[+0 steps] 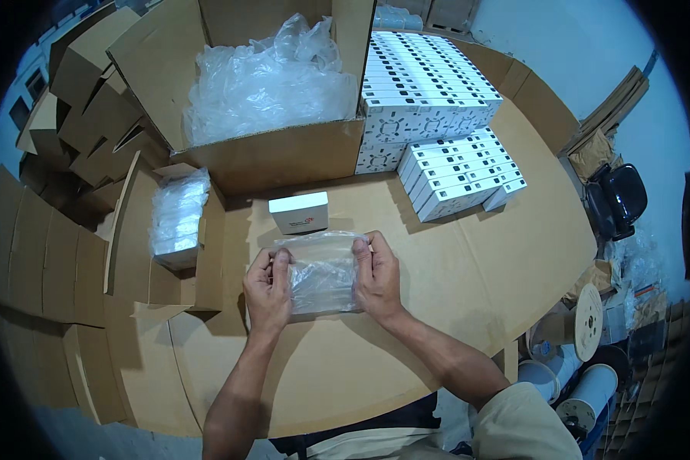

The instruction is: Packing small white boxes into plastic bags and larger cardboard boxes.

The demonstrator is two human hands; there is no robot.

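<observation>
A clear plastic bag [322, 277] is stretched between my two hands above the cardboard-covered table. My left hand [269, 290] pinches its left edge, thumb on top. The right edge is gripped the same way by my right hand [377, 277]. Just beyond the bag stands a small white box [299, 213] with dark and red print on its front, not touched by either hand. To the left, an open carton [216, 264] holds a row of white boxes in clear plastic bags [179, 215].
A large open carton [284, 153] heaped with clear plastic bags [272, 84] stands at the back. Right of it rise stacks of white patterned boxes [460, 172]. Cardboard cartons [92, 84] crowd the far left. Spools [588, 322] and a black chair [621, 195] are beyond the table's right edge.
</observation>
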